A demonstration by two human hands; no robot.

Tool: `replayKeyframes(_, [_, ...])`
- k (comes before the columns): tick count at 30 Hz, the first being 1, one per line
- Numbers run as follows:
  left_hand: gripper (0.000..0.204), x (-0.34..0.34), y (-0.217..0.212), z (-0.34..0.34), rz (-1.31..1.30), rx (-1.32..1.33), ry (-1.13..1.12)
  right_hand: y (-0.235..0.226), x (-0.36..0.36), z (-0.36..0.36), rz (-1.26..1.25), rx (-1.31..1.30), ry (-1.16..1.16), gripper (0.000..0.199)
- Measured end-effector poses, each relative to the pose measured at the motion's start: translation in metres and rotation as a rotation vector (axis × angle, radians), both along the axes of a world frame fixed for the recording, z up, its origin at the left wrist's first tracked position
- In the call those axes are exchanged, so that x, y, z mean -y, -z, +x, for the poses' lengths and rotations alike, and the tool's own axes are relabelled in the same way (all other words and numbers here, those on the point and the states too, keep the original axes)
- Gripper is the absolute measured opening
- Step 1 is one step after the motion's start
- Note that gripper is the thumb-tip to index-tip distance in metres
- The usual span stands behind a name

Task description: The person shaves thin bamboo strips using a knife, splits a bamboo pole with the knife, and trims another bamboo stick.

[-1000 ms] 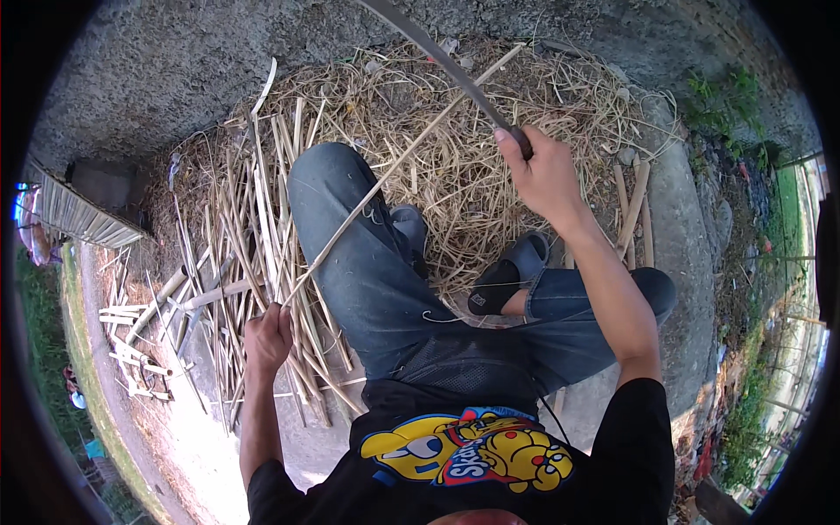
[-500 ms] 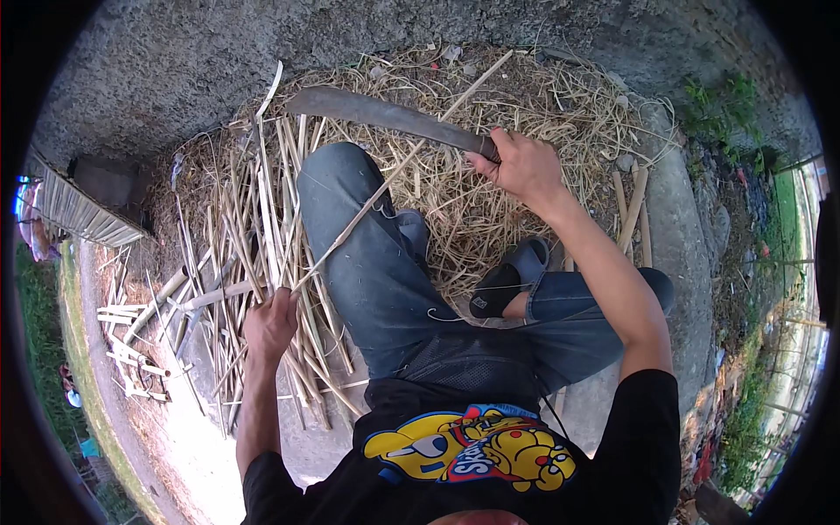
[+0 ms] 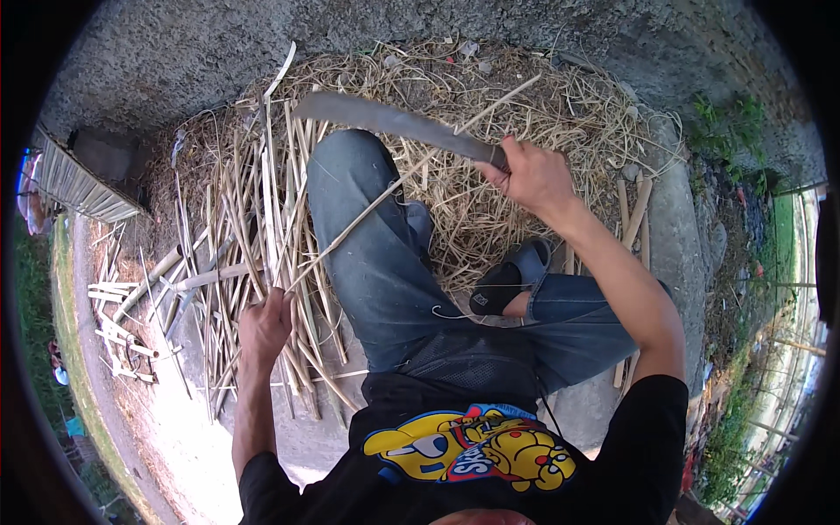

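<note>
My right hand is closed round the handle of a machete, its broad dark blade reaching left above my knee and slightly smeared by motion. A long thin bamboo strip runs from my left hand up and to the right, crossing over my raised leg. The fingers of that hand are closed on the strip's lower end. Near the handle the blade crosses the strip; I cannot tell on which face they touch. The strip's far end sticks out beyond the blade, over the shavings.
Bamboo strips lie in a pile beside my left leg. Curly shavings cover the ground ahead, up to a rough concrete wall. Several bamboo sticks lie at the right. Short bamboo pieces are scattered far left.
My right hand and the machete have moved slightly right and down. The strip's far end has shifted right and dropped a little. Both hands keep their grip.
</note>
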State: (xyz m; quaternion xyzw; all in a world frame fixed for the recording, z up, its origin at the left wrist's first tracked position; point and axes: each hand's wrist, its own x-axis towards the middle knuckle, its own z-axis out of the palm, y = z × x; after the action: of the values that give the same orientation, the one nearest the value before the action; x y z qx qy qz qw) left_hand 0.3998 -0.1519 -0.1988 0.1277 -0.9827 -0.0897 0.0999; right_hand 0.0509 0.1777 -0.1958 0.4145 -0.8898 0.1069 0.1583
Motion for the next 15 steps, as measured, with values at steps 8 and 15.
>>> replayKeyframes(8, [0.027, 0.017, 0.011, 0.018, 0.149, 0.064, -0.026, 0.015, -0.111, -0.116, -0.291, 0.077, 0.537, 0.069])
replayKeyframes(15, [0.055, 0.019, -0.009, -0.007, 0.840, 0.377, -0.171, -0.007, -0.072, -0.034, -1.003, 0.798, 0.519, 0.058])
